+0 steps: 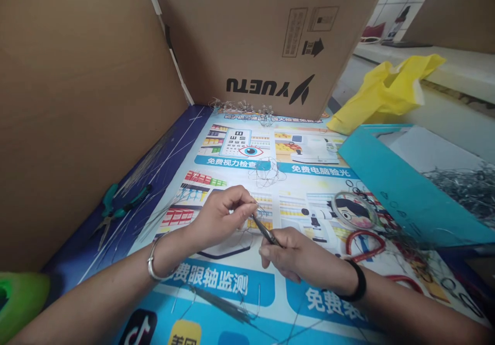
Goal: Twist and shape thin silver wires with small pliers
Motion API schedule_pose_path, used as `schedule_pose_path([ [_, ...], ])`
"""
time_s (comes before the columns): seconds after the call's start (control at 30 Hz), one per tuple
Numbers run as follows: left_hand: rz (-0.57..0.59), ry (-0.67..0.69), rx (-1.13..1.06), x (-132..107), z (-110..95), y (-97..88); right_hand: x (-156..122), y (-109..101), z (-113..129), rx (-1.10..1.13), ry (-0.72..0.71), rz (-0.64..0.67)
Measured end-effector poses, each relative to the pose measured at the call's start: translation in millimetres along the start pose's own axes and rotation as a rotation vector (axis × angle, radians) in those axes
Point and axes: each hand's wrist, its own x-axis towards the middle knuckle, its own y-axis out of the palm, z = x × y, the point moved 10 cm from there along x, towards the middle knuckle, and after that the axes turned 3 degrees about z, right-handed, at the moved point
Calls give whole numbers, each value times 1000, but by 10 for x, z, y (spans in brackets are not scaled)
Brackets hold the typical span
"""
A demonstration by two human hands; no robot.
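Observation:
My right hand [288, 252] is closed around slim metal pliers [266, 230], whose jaws point up and left to the fingertips of my left hand. The palm hides the pliers' handles. My left hand [226, 211] pinches thin wire [260, 208] between thumb and forefinger, right at the jaw tips. Fine loops of this wire hang below the fingers, too thin to follow fully. Beyond the hands lies a round, cage-like wire piece [268, 172] on the printed poster. Nearer to me is a bundle of straight cut wires [220, 302].
Teal-handled pliers [112, 208] lie at left beside long loose wires [149, 159]. At right are a clear tape roll [353, 211], red-handled scissors [365, 244] and a blue box [402, 195] holding tangled wire. Cardboard walls [247, 35] stand behind; a yellow bag [379, 92] sits back right.

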Motion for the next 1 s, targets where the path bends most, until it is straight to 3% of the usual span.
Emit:
schedule_pose_path([
  [0.3,125,-142,-233,-5,120,117,5,-51,83,-186,-94,6],
  [0.6,166,-195,-265,-13,147,161,-19,-46,122,-297,-77,1],
  [1.0,66,-192,-347,-4,177,117,-30,23,-56,-93,8,33],
])
